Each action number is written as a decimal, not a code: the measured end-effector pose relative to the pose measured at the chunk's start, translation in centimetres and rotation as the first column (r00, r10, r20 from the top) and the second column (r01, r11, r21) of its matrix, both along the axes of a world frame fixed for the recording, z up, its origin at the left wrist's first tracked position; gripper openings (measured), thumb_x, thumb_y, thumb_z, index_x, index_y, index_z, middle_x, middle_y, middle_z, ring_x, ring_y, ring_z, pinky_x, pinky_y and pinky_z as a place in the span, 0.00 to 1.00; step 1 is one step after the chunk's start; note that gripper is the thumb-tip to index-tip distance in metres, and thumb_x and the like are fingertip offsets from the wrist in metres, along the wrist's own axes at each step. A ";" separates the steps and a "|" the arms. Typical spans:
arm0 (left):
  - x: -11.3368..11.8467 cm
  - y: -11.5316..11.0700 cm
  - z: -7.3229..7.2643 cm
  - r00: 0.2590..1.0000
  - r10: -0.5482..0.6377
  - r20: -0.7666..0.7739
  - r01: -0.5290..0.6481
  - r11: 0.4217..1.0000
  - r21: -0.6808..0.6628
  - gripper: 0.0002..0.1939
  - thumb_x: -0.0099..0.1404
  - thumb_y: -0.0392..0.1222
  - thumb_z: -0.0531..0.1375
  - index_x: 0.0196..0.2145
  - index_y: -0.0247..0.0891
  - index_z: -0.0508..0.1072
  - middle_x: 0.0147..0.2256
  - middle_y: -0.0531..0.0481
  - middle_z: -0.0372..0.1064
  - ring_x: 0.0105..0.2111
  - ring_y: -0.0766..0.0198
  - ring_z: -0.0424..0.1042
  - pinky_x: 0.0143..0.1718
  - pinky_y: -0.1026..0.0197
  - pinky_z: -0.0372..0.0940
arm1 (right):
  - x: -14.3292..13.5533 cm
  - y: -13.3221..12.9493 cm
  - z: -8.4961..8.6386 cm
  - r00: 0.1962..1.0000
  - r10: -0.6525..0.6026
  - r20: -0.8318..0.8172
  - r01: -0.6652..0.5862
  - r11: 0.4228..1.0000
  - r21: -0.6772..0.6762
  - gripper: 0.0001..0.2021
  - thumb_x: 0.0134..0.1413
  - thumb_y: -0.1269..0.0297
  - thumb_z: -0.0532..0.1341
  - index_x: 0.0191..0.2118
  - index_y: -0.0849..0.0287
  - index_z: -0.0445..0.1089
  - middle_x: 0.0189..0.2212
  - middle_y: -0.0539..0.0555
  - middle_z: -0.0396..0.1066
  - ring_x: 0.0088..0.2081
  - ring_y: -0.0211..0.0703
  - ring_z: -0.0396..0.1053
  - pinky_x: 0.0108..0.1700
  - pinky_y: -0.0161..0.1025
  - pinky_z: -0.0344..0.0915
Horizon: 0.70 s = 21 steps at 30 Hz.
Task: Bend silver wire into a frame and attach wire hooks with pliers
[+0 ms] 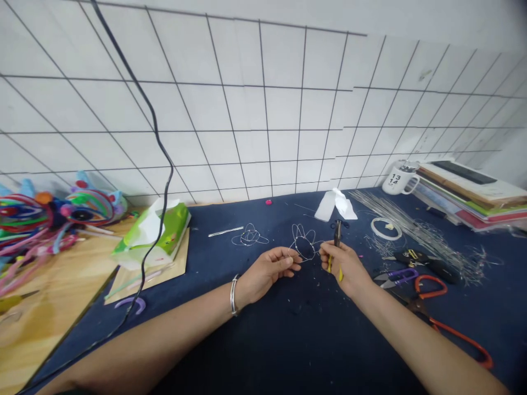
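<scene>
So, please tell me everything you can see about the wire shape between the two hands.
The wire shape is thin, silvery, bare metal wire bent into a rounded loop with several narrow loops rising from its top. It is held just above the dark blue cloth. The left hand pinches its left edge; the right hand, holding a small plier-like tool, meets its right side. Finer detail is too small to tell.

Bare forearms, no sleeves; silver bangle (234, 295) on L wrist.
</scene>
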<state>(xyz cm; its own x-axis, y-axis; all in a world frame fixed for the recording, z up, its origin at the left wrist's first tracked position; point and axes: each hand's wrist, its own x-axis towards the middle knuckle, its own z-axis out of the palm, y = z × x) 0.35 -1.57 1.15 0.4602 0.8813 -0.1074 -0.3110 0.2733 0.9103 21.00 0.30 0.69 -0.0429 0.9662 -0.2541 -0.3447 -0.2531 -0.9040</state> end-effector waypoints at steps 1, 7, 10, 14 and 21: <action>0.0 0.1 -0.1 1.000 0.011 0.001 -0.011 1.000 -0.007 0.11 0.58 0.40 0.58 0.39 0.34 0.67 0.41 0.43 0.67 0.37 0.63 0.68 0.37 0.61 0.61 | 0.0 0.0 0.1 1.000 0.001 0.000 -0.001 1.000 -0.001 0.12 0.39 0.60 0.65 0.32 0.57 0.64 0.24 0.49 0.67 0.25 0.35 0.63 0.27 0.34 0.58; 0.1 0.1 -0.2 0.997 0.068 -0.026 -0.068 0.998 -0.012 0.10 0.55 0.40 0.60 0.35 0.33 0.67 0.38 0.44 0.68 0.34 0.65 0.69 0.33 0.63 0.63 | -0.6 -0.3 0.2 0.997 0.013 0.082 -0.016 0.999 0.029 0.13 0.38 0.59 0.64 0.31 0.58 0.64 0.25 0.50 0.67 0.24 0.34 0.62 0.27 0.34 0.57; 0.4 -0.1 -0.1 0.995 0.088 -0.053 -0.087 0.996 0.010 0.10 0.54 0.40 0.61 0.32 0.33 0.66 0.36 0.45 0.68 0.32 0.65 0.69 0.31 0.63 0.63 | -0.7 -0.6 0.3 0.984 0.017 0.178 -0.037 0.993 0.108 0.12 0.38 0.58 0.64 0.30 0.58 0.65 0.24 0.49 0.66 0.24 0.34 0.60 0.27 0.34 0.56; 0.9 -0.5 0.2 0.986 0.143 -0.088 -0.138 0.988 0.064 0.11 0.54 0.43 0.60 0.30 0.33 0.66 0.31 0.47 0.69 0.30 0.65 0.69 0.31 0.62 0.64 | -0.6 -1.2 0.8 0.930 0.010 0.368 -0.111 0.960 0.256 0.09 0.40 0.58 0.62 0.27 0.58 0.66 0.22 0.48 0.64 0.25 0.35 0.58 0.29 0.35 0.54; 0.5 -1.1 0.0 0.929 0.298 -0.219 -0.272 0.952 0.143 0.12 0.56 0.46 0.58 0.30 0.33 0.67 0.29 0.47 0.69 0.30 0.66 0.69 0.33 0.63 0.63 | -0.4 -1.6 1.5 0.919 0.009 0.393 -0.134 0.947 0.292 0.09 0.41 0.57 0.60 0.26 0.57 0.66 0.20 0.47 0.61 0.24 0.36 0.57 0.29 0.35 0.54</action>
<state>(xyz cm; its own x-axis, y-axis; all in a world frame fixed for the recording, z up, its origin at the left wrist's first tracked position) 0.82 -2.70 1.18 0.1610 0.9839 -0.0778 -0.1350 0.1001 0.9858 20.58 -1.34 2.20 -0.0754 0.9962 0.0439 0.0514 0.0479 -0.9975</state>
